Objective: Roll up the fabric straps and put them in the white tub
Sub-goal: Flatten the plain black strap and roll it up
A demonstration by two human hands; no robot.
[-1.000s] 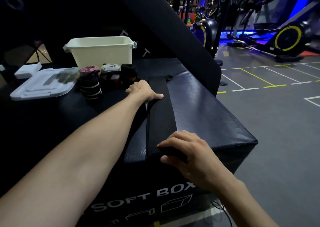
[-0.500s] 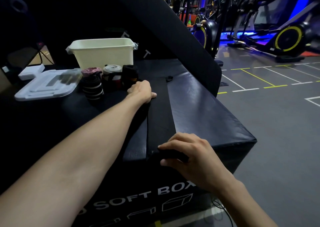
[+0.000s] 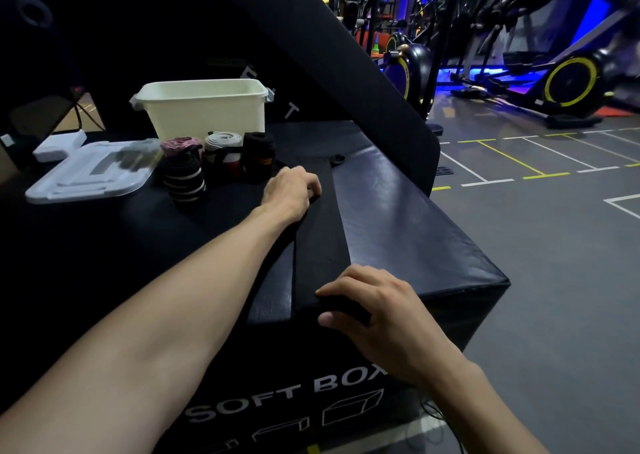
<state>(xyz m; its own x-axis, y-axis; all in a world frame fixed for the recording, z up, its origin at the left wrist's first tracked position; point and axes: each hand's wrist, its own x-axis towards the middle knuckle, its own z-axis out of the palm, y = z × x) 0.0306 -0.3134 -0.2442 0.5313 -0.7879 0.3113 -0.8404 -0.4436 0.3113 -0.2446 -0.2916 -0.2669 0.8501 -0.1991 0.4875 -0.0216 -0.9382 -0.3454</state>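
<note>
Strap (image 3: 320, 242), black and flat, lies lengthwise along the top of the black soft box (image 3: 408, 225), running from the near edge toward the far side. Against the frame 1 s ago, the left hand (image 3: 291, 190) no longer lays a finger out across the strap; its fingers are now curled at the strap's left edge, partway along its length. Whether they pinch the fabric or only rest on it cannot be told. The right hand (image 3: 377, 311) stays at the near end, thumb below and fingers above, pinching a small rolled start of the strap at the box edge.

4 rolled straps stand at the far left: a black one with white stripes (image 3: 185, 183), a pink one (image 3: 180, 143), a white one (image 3: 223, 142) and a black one (image 3: 259, 152). Just behind them is the white tub (image 3: 204, 110); its inside is hidden from this angle. The white lid (image 3: 86, 176) lies left of the rolls, partly blurred. The strap's far end is hard to make out against the dark surface.
</note>
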